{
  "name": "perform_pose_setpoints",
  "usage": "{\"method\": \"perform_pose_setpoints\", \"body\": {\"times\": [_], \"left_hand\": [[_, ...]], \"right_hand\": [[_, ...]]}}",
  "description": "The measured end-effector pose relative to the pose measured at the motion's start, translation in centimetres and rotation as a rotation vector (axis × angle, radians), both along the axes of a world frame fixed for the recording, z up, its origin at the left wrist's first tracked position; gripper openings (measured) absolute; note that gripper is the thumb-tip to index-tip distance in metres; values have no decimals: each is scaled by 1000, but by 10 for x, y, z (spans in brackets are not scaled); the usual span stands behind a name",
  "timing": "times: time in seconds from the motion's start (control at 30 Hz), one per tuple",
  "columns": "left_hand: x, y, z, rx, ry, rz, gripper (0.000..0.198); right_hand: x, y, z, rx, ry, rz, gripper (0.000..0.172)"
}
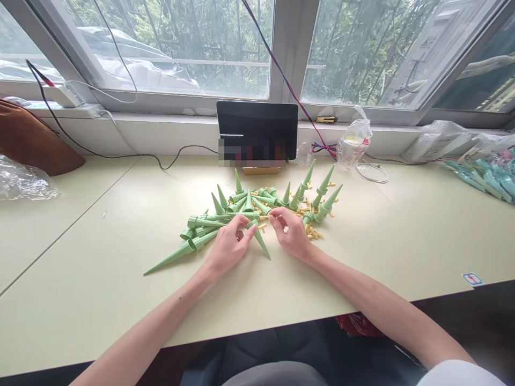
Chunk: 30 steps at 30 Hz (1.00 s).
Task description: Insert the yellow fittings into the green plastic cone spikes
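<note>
- The green spike lies between my two hands, its wide collared end up at my fingertips and its sharp tip pointing toward the near right, low over the table.
- My left hand is closed on the collar end of that spike, thumb and forefinger pinching it.
- My right hand is just beside it on the right, fingertips pinched on a small yellow piece held right at the spike's collar. The two hands almost meet there.
- Just beyond my left hand is a loose pile of spikes lying on their sides, all matte green plastic, smooth cones with a ribbed ring at the wide end.
- Beyond my right hand more standing spikes rest on their collars, tips up.
- Scattered yellow bits lie among them, small and stubby.
- At the far edge a dark tablet leans against the window ledge.
- To its right stands a knotted clear plastic bag; I cannot tell what is in it.
- At the far right, teal pieces lie heaped beside a crumpled clear wrapper.
- At the far left are a brown cushion and crinkled clear film.
</note>
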<state>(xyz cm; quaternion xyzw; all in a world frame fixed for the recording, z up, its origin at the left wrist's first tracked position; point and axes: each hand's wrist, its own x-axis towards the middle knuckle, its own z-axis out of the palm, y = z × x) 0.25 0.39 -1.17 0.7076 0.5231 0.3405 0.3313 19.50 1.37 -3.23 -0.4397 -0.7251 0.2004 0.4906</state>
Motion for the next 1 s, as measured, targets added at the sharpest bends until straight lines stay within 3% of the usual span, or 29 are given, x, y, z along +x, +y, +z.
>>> {"method": "perform_pose_setpoints", "body": {"times": [0.3, 0.7, 1.0], "left_hand": [[0, 2, 3, -110, -219, 29, 30], [0, 3, 3, -150, -249, 26, 37], [1, 3, 8, -224, -402, 4, 43]], "right_hand": [[-1, -2, 4, 12, 30, 8, 17], [-1, -1, 1, 12, 39, 40, 17], [0, 1, -1, -3, 37, 123, 14]]}}
